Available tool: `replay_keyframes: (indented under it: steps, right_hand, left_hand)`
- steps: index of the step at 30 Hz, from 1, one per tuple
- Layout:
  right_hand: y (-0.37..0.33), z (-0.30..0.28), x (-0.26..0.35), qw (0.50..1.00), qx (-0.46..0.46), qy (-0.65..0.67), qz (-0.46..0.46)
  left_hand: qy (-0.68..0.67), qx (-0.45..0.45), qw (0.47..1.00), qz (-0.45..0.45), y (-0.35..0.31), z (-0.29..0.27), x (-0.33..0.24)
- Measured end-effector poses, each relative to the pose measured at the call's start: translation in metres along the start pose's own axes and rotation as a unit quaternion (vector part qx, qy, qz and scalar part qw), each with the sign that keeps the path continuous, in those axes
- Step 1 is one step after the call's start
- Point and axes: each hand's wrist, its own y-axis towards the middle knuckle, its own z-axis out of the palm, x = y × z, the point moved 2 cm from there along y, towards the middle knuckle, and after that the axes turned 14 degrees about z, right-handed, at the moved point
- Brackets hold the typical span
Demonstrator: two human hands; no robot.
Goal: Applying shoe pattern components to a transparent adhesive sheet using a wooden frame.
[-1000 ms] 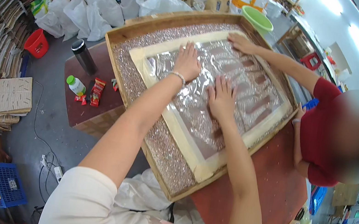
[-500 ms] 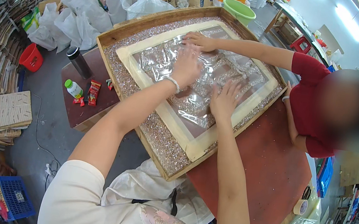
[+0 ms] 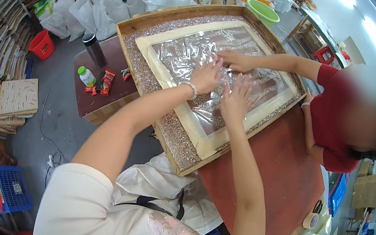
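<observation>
A shallow wooden tray full of glittering small granules lies tilted across two tables. Over the granules is a wrinkled, shiny clear plastic sheet with a wide cream border. My left hand, a bead bracelet on its wrist, rests flat on the sheet with fingers spread. Beside it, my right hand is also laid on the plastic, fingers apart and pointing away from me. A co-worker's hand touches the sheet just beyond my fingertips. Neither of my hands grips anything.
At left, a small table bears a dark flask, a green-capped bottle and red packets. A reddish tabletop with a tape roll is on my right. The co-worker stands there. White sacks crowd the back.
My left hand has come down and a little right, nearer my right hand. The co-worker's hand has drawn back toward the right. My view has shifted slightly.
</observation>
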Motion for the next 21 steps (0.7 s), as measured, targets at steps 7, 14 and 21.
replay_keyframes:
  steps: [7, 14, 21]
  right_hand:
    - [-0.040, 0.017, 0.000, 0.992, 0.022, -0.034, -0.117]
    - [-0.032, 0.008, 0.008, 0.976, 0.010, -0.175, -0.127]
    - [-0.014, -0.048, 0.079, 0.945, -0.115, 0.143, -0.272]
  left_hand:
    - [0.150, 0.052, 0.974, -0.164, -0.025, -0.030, 0.000]
    - [0.110, 0.093, 0.977, -0.157, -0.013, -0.036, -0.004]
    - [0.050, 0.091, 0.960, -0.261, -0.008, -0.076, 0.079]
